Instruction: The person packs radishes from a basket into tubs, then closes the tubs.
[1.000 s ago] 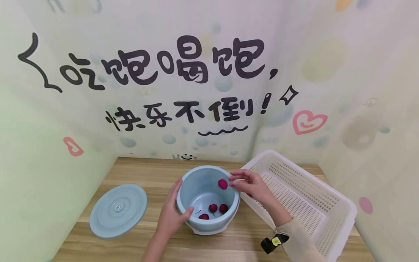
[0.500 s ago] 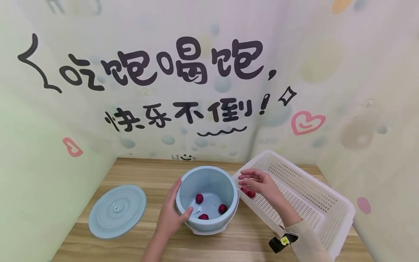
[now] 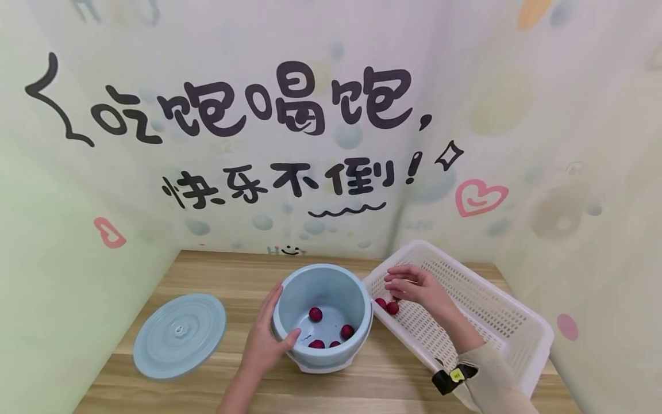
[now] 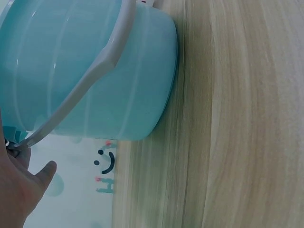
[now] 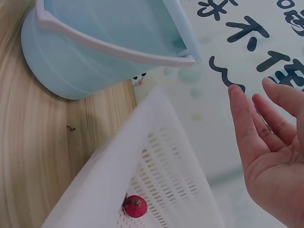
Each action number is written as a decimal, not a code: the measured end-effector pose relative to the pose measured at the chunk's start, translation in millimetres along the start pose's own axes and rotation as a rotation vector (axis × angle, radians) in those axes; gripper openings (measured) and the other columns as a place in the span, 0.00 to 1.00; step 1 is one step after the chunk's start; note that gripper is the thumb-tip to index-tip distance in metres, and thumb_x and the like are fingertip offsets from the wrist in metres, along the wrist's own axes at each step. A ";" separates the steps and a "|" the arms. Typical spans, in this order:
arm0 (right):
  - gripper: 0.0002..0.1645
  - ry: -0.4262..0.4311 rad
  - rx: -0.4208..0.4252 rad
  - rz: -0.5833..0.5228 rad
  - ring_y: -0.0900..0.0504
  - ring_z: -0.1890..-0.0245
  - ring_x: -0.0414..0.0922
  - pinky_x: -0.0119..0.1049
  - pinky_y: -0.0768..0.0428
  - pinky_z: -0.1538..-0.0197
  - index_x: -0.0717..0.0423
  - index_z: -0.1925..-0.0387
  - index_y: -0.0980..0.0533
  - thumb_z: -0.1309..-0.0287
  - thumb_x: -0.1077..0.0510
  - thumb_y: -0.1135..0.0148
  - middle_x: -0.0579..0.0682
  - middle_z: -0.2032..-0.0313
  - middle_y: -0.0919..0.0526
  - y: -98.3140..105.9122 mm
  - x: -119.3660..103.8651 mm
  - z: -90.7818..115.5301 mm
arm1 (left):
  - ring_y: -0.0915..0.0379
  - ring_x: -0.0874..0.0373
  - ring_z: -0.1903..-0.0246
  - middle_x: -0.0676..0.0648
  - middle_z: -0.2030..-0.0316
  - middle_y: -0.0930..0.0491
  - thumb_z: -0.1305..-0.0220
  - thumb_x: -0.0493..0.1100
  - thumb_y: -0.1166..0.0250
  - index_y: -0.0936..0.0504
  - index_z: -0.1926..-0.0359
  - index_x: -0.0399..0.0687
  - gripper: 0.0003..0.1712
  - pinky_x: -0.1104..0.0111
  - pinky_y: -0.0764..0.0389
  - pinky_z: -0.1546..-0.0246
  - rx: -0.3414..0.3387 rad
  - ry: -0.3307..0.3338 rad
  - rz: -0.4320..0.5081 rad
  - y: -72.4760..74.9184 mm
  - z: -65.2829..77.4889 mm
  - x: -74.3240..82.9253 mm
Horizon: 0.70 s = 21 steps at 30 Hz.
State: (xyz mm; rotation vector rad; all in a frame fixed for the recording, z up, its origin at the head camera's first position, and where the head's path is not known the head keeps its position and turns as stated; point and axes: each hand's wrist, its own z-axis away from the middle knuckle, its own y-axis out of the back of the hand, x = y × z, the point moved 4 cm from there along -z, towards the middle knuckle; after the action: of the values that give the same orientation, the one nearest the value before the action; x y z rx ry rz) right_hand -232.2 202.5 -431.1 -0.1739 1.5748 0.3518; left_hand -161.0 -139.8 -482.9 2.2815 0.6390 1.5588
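Observation:
My left hand [image 3: 262, 339] holds the side of a light blue bucket [image 3: 357, 282], its thumb over the near rim and its fingers along the outside. The bucket's pale handle [image 4: 90, 78] hangs down in the left wrist view. Several small round red radishes [image 3: 315, 314] lie at the bottom inside. My right hand [image 3: 418, 286] hovers above the left end of a white perforated basket [image 3: 517, 313], with nothing in its fingers. Just below it, radishes [image 3: 392, 308] lie in the basket, partly hidden by the hand. The right wrist view shows one radish [image 5: 135, 206] there.
A round light blue lid [image 3: 180, 336] lies on the wooden table [image 3: 248, 261] left of the bucket. The basket stands close against the bucket's right side. A printed wall [image 3: 320, 34] closes off the back.
My right hand has moved from the bucket's right rim to over the basket. A radish that was falling inside the bucket beside that hand has landed among the others. The left hand stays.

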 end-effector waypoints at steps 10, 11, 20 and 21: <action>0.26 0.025 0.002 0.001 0.13 0.55 0.36 0.33 0.13 0.49 0.74 0.40 0.32 0.33 0.61 0.40 0.44 0.53 0.14 11.3 -0.4 1.8 | 0.39 0.39 0.28 0.44 0.25 0.39 0.51 0.48 0.25 0.39 0.25 0.50 0.53 0.43 0.28 0.36 0.006 -0.018 -0.028 0.3 -0.6 0.5; 0.27 0.026 0.000 0.005 0.13 0.55 0.36 0.33 0.13 0.49 0.75 0.40 0.33 0.33 0.61 0.40 0.45 0.53 0.14 12.0 -0.3 2.0 | 0.39 0.39 0.29 0.43 0.25 0.39 0.51 0.48 0.25 0.39 0.25 0.49 0.53 0.42 0.28 0.36 0.006 -0.021 -0.027 0.4 -0.6 0.8; 0.29 0.010 0.021 0.066 0.12 0.52 0.41 0.35 0.14 0.48 0.74 0.39 0.33 0.33 0.57 0.39 0.63 0.47 0.18 16.9 1.8 0.7 | 0.40 0.40 0.28 0.44 0.25 0.39 0.52 0.48 0.25 0.39 0.25 0.49 0.54 0.44 0.29 0.35 0.005 -0.012 -0.016 0.2 -0.4 0.5; 0.29 0.007 0.024 0.075 0.12 0.52 0.42 0.37 0.14 0.47 0.73 0.39 0.32 0.33 0.57 0.39 0.65 0.46 0.19 17.9 2.3 0.4 | 0.40 0.41 0.28 0.44 0.25 0.39 0.52 0.48 0.25 0.39 0.25 0.49 0.53 0.45 0.30 0.34 0.005 -0.007 -0.014 -0.1 -0.4 0.0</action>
State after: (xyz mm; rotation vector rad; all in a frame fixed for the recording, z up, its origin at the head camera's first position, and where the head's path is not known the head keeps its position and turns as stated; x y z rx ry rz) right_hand -237.7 219.7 -431.3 -0.0978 1.5952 0.3910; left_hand -161.3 -139.7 -482.8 2.2802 0.6567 1.5433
